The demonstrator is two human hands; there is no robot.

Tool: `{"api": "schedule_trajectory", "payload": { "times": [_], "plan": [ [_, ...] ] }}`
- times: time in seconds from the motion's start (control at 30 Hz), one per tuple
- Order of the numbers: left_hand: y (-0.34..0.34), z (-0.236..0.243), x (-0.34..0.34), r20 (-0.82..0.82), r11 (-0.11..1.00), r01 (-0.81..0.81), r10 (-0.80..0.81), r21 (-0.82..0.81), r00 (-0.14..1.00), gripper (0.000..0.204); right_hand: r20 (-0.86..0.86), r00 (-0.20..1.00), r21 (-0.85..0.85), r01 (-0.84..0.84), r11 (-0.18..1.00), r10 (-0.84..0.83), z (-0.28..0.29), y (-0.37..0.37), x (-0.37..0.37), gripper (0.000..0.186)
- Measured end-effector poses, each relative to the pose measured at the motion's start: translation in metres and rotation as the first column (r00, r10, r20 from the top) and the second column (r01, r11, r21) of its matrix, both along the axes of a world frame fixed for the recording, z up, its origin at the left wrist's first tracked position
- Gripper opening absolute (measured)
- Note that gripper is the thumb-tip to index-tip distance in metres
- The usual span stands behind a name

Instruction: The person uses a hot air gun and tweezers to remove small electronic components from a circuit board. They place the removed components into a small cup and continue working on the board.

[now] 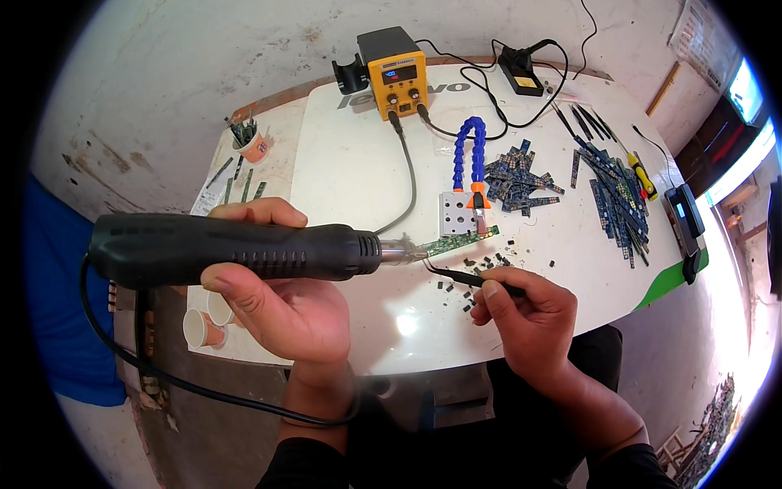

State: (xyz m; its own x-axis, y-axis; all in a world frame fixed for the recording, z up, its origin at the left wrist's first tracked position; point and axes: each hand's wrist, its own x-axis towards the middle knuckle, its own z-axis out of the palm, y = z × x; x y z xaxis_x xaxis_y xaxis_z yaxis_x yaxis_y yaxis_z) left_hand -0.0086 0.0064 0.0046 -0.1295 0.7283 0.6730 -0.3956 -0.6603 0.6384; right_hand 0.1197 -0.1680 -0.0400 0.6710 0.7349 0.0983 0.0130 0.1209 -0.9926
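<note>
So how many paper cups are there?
3: one cup at the far left of the table, two cups together at its near left. The left hand may hide more.

Level black heat gun, bent tweezers by green board

One left hand and one right hand are showing. One heat gun, one station, one blue hose, one screwdriver and three cups are appearing. Two board piles are lying.
</note>
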Motion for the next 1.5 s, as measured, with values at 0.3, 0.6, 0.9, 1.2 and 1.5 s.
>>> {"api": "schedule_trajectory", "payload": {
  "times": [0.3,0.6,0.9,1.2,1.5],
  "plan": [
    [0.000,0.002,0.001,0.026,1.000,0.004,-0.004,-0.005,1.000,0.060,-0.019,1.000,-0.019,-0.003,1.000,0.003,0.001,0.001,0.000,0.019],
    [0.000,0.000,0.002,0.003,1.000,0.008,-0.008,0.001,1.000,0.060,-0.084,0.991,-0.024,0.100,0.995,-0.102,0.007,-0.003,0.008,0.018],
    [-0.001,-0.003,0.001,-0.044,0.995,0.098,-0.098,0.017,0.994,0.063,-0.090,0.990,-0.003,0.106,0.994,-0.105,0.005,-0.005,0.010,0.018],
    [-0.003,-0.003,0.006,-0.050,0.995,0.093,-0.091,0.026,0.995,0.061,-0.070,0.992,0.032,0.103,0.994,-0.101,0.001,-0.005,0.013,0.018],
    [-0.004,-0.003,0.006,-0.041,0.994,0.112,-0.112,0.010,0.993,0.062,-0.071,0.996,0.003,0.062,0.998,-0.062,0.004,-0.006,0.011,0.019]
  ]
}}
